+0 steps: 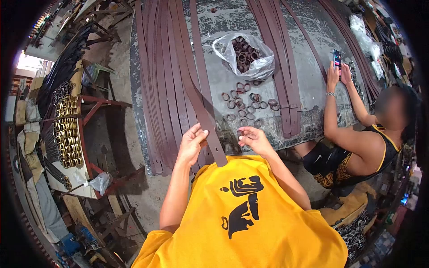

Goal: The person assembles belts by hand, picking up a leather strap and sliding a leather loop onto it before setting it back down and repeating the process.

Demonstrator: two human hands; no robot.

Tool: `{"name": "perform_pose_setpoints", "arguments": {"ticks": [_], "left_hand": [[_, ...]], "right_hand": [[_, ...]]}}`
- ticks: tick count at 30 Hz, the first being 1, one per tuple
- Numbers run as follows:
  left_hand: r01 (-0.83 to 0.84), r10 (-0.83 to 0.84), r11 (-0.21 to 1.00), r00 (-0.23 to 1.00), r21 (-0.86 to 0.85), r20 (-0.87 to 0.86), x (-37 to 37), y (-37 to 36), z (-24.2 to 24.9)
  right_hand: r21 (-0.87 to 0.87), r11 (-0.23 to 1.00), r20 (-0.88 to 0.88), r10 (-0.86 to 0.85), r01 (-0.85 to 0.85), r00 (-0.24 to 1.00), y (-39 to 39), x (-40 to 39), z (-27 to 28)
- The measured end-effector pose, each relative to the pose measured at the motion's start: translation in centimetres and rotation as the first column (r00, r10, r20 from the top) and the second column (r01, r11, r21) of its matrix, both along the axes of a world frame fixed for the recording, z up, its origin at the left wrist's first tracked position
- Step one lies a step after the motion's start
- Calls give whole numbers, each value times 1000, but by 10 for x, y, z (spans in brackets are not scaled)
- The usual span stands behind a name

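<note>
A long brown strap (196, 96) runs down the table toward my yellow shirt, its slotted end hanging over the near edge. My left hand (193, 142) pinches this strap at its left edge. Right of the strap, my right hand (254, 140) is closed at the fingertips on a small brown loop (240, 132), apart from the strap. Loose brown loops (241, 105) lie scattered on the table beyond my right hand. Behind them sits an open clear plastic bag (263, 67) full of similar loops.
More brown straps (154, 89) lie lengthwise on the dark worn table (214, 27), with another bundle (286, 94) right of the bag. A seated person (353, 147) at the right holds a phone (337, 62). Gold buckles (68, 129) hang on a rack at the left.
</note>
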State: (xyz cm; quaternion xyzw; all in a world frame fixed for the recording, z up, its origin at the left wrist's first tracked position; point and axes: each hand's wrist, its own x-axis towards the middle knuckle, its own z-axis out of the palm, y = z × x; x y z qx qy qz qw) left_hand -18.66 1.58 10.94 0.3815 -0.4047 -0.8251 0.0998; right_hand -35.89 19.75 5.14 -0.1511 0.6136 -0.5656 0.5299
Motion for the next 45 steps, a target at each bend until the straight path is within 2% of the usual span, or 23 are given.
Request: {"name": "perform_pose_setpoints", "arguments": {"ticks": [1, 4, 7, 13, 20, 31, 34, 35, 36, 37, 38, 39, 40, 43, 45], "left_hand": [[5, -5, 1000, 1000, -5, 0, -2, 2, 2], [-21, 21, 1000, 1000, -4, 5, -8, 7, 22], [80, -80, 997, 997, -20, -20, -3, 1, 17], [117, -116, 993, 993, -10, 20, -6, 3, 25], [122, -122, 991, 993, -52, 4, -2, -1, 12], [131, -133, 989, 991, -66, -27, 4, -4, 25], [149, -147, 985, 989, -86, 25, 9, -6, 25], [150, -129, 970, 984, -189, 119, 16, -8, 14], [162, -103, 945, 972, -286, 211, 27, -12, -9], [184, -70, 908, 952, -376, 298, 36, -16, -27], [224, -20, 859, 913, -460, 407, 48, -19, -34], [253, -8, 850, 883, -462, 469, 59, -21, -33], [284, 3, 841, 849, -460, 529, 69, -22, -31], [332, 9, 828, 799, -453, 602, 98, -19, -57], [319, 15, 838, 798, -444, 602, 105, -12, -70]], "right_hand": [[-33, 999, 65, -4, 6, 998, -1, 0, 13], [-82, 997, 114, -1, 11, 993, -2, 1, 27], [-109, 994, 136, 0, 15, 991, -6, 3, 38], [-88, 996, 175, 19, -4, 984, -15, 11, 51], [-182, 983, 105, 44, -24, 993, -50, 29, 44], [-141, 988, 94, 85, -71, 992, -58, 33, 44], [-118, 989, 92, 100, -89, 991, -57, 32, 42], [-108, 990, 90, 105, -95, 990, -56, 32, 40], [-79, 992, 68, 100, -94, 993, -54, 31, 36], [0, 984, -148, 176, -178, 973, -49, 27, 28], [93, 967, -353, 255, -237, 900, -43, 22, 18], [197, 943, -532, 333, -269, 778, -39, 20, 14], [244, 937, -633, 350, -250, 691, -36, 19, 25], [385, 897, -741, 442, -219, 506, -14, 13, 9], [418, 892, -781, 449, -171, 434, -2, 13, -1]]}}
